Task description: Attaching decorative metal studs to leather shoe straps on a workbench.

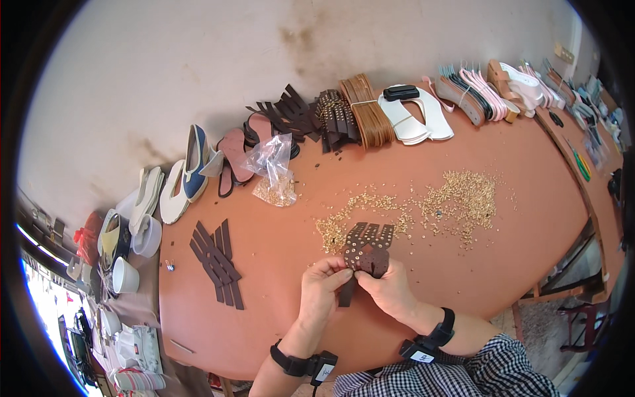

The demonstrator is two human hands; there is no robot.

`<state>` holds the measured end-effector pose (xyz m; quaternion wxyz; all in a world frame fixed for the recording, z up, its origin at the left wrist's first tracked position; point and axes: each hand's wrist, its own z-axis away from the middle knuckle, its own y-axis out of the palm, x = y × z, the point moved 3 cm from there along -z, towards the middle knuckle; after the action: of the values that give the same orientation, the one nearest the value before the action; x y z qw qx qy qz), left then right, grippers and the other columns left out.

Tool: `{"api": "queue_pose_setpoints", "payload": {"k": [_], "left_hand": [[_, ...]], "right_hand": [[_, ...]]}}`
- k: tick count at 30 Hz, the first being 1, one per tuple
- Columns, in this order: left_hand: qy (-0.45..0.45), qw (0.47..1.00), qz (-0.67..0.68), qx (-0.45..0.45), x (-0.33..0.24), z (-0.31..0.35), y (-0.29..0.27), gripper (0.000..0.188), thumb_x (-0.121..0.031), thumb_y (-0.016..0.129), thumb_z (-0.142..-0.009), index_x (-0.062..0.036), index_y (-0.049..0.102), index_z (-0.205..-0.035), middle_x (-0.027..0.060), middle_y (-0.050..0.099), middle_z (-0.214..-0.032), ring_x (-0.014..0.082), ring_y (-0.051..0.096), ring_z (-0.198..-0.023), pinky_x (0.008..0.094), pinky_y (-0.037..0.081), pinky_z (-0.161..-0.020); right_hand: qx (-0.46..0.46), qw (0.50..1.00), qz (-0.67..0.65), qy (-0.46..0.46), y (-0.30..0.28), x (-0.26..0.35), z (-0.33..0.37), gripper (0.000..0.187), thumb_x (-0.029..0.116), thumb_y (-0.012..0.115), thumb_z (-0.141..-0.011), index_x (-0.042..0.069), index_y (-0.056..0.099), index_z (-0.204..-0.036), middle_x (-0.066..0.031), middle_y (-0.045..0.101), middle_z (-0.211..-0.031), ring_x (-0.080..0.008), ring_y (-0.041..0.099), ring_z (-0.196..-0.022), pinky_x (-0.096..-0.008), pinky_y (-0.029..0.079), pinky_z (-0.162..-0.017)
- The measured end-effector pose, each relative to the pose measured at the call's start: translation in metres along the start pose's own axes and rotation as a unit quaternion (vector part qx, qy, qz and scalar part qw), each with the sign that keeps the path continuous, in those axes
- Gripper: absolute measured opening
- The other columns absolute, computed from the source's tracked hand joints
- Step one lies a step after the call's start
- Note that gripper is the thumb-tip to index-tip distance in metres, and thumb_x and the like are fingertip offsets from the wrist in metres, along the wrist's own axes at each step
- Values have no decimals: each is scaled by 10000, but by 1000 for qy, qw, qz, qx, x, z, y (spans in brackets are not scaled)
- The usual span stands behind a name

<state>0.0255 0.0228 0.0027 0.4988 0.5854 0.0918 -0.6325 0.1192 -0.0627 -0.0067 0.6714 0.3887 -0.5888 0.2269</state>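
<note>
Near the front of the table, a dark brown shoe upper made of woven-looking straps (369, 235) is studded with gold eyelets. My left hand (320, 291) pinches its left edge between thumb and fingers. On the other side, my right hand (393, 289) grips the near right part, where the strap folds over toward me. Both thumbs meet close together at the near edge. Whatever small piece may lie under the thumbs is hidden. Just beyond the upper, loose gold eyelets (466, 198) spread across the brown tabletop (278, 344).
Plain brown strap pieces (217, 263) lie to the left. A clear plastic bag (271, 173) holds more eyelets. Along the wall stand studded straps (336, 118), a brown strap bundle (368, 109), white shoe pieces (433, 119) and soles (486, 96). White bowls (126, 275) are at far left.
</note>
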Motion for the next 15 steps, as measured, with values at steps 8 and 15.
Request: {"api": "queue_pose_setpoints", "payload": {"k": [8,15], "left_hand": [[2,1000,-11,13,1,0,-7,111,109,571,-765,20,588,-827,58,602,-762,103,567,-659,207,482,-608],[6,999,-34,-2,6,-2,-14,115,110,584,-736,10,578,-792,63,606,-719,123,579,-613,212,475,-548]], "right_hand": [[4,999,-45,10,2,-2,1,116,-17,576,-791,6,593,-903,4,615,-846,-54,549,-770,-221,458,-687],[17,988,-136,76,2,-3,2,133,-36,579,-781,9,600,-904,-4,610,-852,-63,551,-770,-225,449,-705]]}}
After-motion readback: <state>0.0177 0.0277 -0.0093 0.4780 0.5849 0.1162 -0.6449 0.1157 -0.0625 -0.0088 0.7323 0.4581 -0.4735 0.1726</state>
